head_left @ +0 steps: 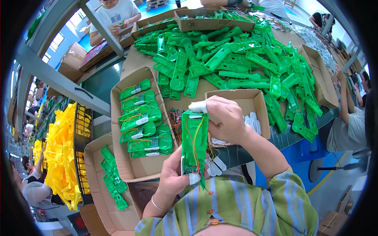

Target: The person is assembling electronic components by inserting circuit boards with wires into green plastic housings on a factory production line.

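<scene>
At the centre of the frame, the left hand point(172, 177) is closed around the lower end of a green plastic housing point(194, 142), holding it upright with its open side toward the camera; red and yellow wires run along its inside. The right hand point(225, 118) is closed on the upper end of the same housing, with a taped fingertip pressed at its top edge. Directly behind the hands sits a small cardboard box point(258, 103) holding white parts. To the left of centre, a cardboard tray point(118, 129) contains wired green housings in a stack. A large pile of green plastic parts point(236, 59) covers the table in the upper centre. Yellow plastic parts point(61, 153) are heaped at the left edge.
</scene>
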A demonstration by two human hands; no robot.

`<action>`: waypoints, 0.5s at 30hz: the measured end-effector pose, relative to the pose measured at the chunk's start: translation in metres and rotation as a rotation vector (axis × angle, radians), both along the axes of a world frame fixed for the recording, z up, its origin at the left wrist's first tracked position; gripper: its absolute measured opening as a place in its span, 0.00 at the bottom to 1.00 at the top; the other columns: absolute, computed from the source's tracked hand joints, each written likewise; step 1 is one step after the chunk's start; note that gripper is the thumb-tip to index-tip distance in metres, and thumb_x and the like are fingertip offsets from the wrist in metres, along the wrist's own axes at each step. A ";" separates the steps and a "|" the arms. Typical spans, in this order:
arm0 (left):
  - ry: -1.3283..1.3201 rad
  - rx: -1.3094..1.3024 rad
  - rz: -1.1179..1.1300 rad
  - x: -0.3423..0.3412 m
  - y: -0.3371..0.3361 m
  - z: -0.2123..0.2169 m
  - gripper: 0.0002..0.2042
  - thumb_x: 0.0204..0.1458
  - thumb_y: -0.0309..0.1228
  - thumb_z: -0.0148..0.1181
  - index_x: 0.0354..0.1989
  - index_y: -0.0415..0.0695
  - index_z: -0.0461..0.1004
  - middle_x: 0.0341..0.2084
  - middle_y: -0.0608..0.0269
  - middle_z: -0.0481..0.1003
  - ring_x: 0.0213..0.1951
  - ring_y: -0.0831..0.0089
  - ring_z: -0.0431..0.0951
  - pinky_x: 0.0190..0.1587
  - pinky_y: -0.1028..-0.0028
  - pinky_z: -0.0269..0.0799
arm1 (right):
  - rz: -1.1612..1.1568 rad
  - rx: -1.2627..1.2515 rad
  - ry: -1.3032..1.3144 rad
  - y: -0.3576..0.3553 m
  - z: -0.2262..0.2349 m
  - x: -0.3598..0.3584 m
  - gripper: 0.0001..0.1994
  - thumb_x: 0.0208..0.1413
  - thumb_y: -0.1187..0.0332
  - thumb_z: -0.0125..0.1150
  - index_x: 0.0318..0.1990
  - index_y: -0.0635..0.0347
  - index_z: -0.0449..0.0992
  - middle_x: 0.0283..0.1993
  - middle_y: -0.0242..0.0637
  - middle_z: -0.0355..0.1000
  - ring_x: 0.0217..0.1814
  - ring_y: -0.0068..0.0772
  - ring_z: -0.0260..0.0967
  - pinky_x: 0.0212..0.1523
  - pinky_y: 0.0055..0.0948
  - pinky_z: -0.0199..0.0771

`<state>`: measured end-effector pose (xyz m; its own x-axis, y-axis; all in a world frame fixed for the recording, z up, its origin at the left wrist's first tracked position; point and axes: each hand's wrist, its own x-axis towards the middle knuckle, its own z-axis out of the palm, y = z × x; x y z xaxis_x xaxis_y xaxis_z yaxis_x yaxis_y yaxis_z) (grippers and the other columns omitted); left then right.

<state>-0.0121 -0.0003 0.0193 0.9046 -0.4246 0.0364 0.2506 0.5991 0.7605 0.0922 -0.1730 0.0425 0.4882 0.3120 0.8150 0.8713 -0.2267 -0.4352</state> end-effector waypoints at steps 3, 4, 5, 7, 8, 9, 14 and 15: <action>0.015 0.061 0.064 -0.004 0.007 0.001 0.35 0.35 0.15 0.56 0.57 0.33 0.53 0.40 0.51 0.69 0.35 0.66 0.74 0.34 0.68 0.74 | 0.186 0.021 0.337 -0.005 -0.002 -0.005 0.17 0.38 0.82 0.58 0.41 0.67 0.71 0.33 0.39 0.73 0.32 0.32 0.72 0.31 0.26 0.72; 0.016 0.062 0.072 -0.004 0.012 -0.003 0.35 0.35 0.15 0.56 0.57 0.33 0.53 0.40 0.51 0.69 0.35 0.66 0.74 0.34 0.68 0.74 | 0.335 0.070 0.636 -0.007 0.000 -0.006 0.17 0.41 0.82 0.58 0.43 0.67 0.70 0.35 0.38 0.73 0.36 0.29 0.73 0.35 0.25 0.73; 0.067 0.009 0.091 -0.004 0.013 -0.007 0.34 0.34 0.15 0.56 0.56 0.33 0.55 0.40 0.51 0.69 0.35 0.66 0.74 0.34 0.68 0.74 | 0.520 0.115 0.948 -0.015 0.003 -0.005 0.18 0.44 0.80 0.60 0.46 0.67 0.68 0.41 0.36 0.72 0.43 0.23 0.70 0.43 0.24 0.72; 0.161 0.027 0.227 -0.001 0.006 -0.007 0.31 0.31 0.21 0.64 0.49 0.34 0.62 0.35 0.44 0.71 0.30 0.62 0.75 0.31 0.67 0.74 | 0.543 0.178 0.912 -0.003 -0.007 -0.003 0.17 0.44 0.79 0.60 0.45 0.66 0.68 0.38 0.34 0.72 0.41 0.22 0.71 0.40 0.22 0.72; 0.161 0.023 0.194 0.002 0.003 -0.009 0.31 0.31 0.21 0.64 0.49 0.34 0.62 0.35 0.44 0.71 0.30 0.62 0.75 0.31 0.67 0.74 | 0.564 0.247 0.864 0.001 -0.009 -0.003 0.16 0.44 0.79 0.60 0.44 0.65 0.68 0.35 0.33 0.73 0.39 0.21 0.71 0.37 0.20 0.72; 0.121 0.041 0.169 0.002 0.009 -0.015 0.30 0.31 0.21 0.64 0.48 0.34 0.63 0.35 0.45 0.72 0.30 0.62 0.75 0.30 0.67 0.74 | 0.527 0.245 0.832 0.005 -0.009 -0.004 0.16 0.45 0.78 0.60 0.44 0.64 0.68 0.36 0.34 0.73 0.38 0.21 0.71 0.37 0.20 0.72; 0.045 0.164 0.195 0.010 0.020 -0.018 0.26 0.31 0.20 0.64 0.45 0.35 0.65 0.33 0.51 0.72 0.31 0.63 0.75 0.30 0.68 0.72 | 0.532 0.125 0.723 0.011 -0.008 0.018 0.17 0.44 0.76 0.61 0.45 0.59 0.69 0.33 0.31 0.71 0.36 0.18 0.68 0.36 0.21 0.70; -0.015 0.199 0.258 0.017 0.019 -0.014 0.23 0.34 0.20 0.61 0.44 0.35 0.65 0.31 0.53 0.72 0.30 0.64 0.74 0.29 0.70 0.72 | 0.553 0.058 0.782 0.009 -0.009 0.031 0.18 0.44 0.75 0.61 0.46 0.56 0.70 0.33 0.29 0.70 0.37 0.18 0.67 0.36 0.22 0.69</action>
<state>0.0049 0.0189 0.0057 0.9833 -0.1818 -0.0099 0.0976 0.4802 0.8717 0.1235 -0.1642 0.0337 0.6968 0.6304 0.3422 0.3064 0.1697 -0.9366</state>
